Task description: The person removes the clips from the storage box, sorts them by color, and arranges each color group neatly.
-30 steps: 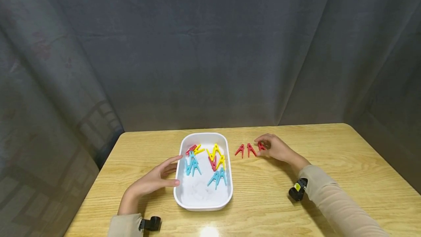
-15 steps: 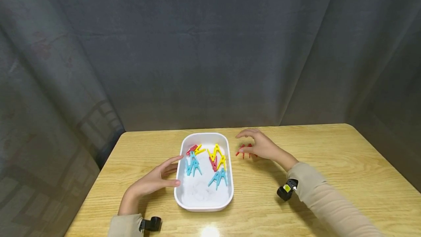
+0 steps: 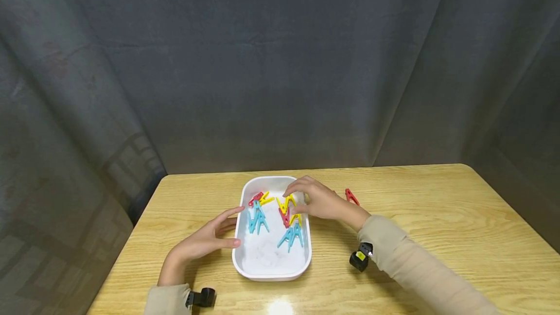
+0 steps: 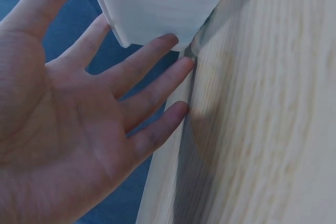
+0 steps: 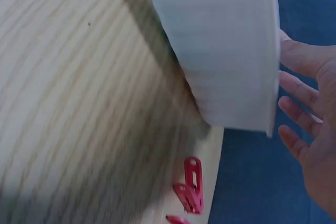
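Observation:
A white plastic tray (image 3: 262, 261) stands on the table, holding several small spring clips in blue, yellow and red. My left hand (image 3: 205, 237) spreads its fingers at the tray's left side, with thumb and index fingertip at the rim. Over the right rim reaches my right hand (image 3: 321, 201), fingers bent loosely above a red clip (image 3: 285, 218) and yellow clips (image 3: 282, 206); nothing shows between them. Blue clips (image 3: 296, 235) lie nearer me in the tray. Outside it, a red clip (image 3: 351, 197) rests beyond the right wrist, and the right wrist view shows a red clip (image 5: 193, 187) beside the tray.
The wooden table (image 3: 420, 227) extends to the right of the tray. A dark grey curtain (image 3: 271, 72) hangs behind its far edge. More blue clips (image 3: 261, 220), a yellow clip (image 3: 266, 200) and a red clip (image 3: 255, 198) lie in the tray's left half.
My right hand has let go of the rightmost red clip on the table and moved left, over the tray. The left hand and tray have stayed in place.

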Demonstrator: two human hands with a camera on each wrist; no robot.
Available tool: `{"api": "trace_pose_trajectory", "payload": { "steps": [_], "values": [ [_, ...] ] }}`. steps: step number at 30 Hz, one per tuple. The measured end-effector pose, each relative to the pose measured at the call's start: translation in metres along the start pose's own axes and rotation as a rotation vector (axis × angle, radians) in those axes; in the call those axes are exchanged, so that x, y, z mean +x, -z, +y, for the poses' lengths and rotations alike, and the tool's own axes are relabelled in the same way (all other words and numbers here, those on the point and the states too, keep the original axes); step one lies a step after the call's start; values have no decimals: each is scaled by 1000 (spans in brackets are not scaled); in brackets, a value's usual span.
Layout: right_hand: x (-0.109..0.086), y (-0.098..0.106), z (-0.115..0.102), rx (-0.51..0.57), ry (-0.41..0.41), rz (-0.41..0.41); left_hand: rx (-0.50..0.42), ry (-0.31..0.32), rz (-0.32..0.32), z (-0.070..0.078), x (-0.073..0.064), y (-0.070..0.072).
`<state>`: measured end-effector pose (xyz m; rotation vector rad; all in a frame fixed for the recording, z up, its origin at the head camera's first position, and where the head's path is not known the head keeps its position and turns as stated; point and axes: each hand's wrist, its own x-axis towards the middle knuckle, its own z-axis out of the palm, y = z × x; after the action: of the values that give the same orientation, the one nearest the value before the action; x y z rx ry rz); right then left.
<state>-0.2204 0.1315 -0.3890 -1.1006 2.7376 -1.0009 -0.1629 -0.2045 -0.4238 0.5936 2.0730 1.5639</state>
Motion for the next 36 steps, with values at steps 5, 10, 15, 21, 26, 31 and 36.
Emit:
{"api": "trace_pose_trajectory", "payload": {
  "steps": [5, 10, 15, 21, 26, 31, 36],
  "values": [
    [8, -10, -4, -79, 31, -87, -1, 1, 0, -1, 0, 0],
    [13, -16, -5, -159, 66, -159, 1, -9, -8, -1, 1, 0],
    [16, -19, -6, -195, 44, -212, 3, -13, -10, 0, 1, -1],
    [18, -21, -11, -254, -13, -284, 5, -2, -10, 0, 1, -1],
    [21, -24, -12, -295, -32, -289, 9, 5, -7, 1, 0, 2],
    [22, -26, -11, -334, -31, -289, 14, 2, -1, 2, 0, 3],
    [20, -26, -10, -373, -35, -297, 5, -5, -7, 1, 3, 0]
  ]
}}
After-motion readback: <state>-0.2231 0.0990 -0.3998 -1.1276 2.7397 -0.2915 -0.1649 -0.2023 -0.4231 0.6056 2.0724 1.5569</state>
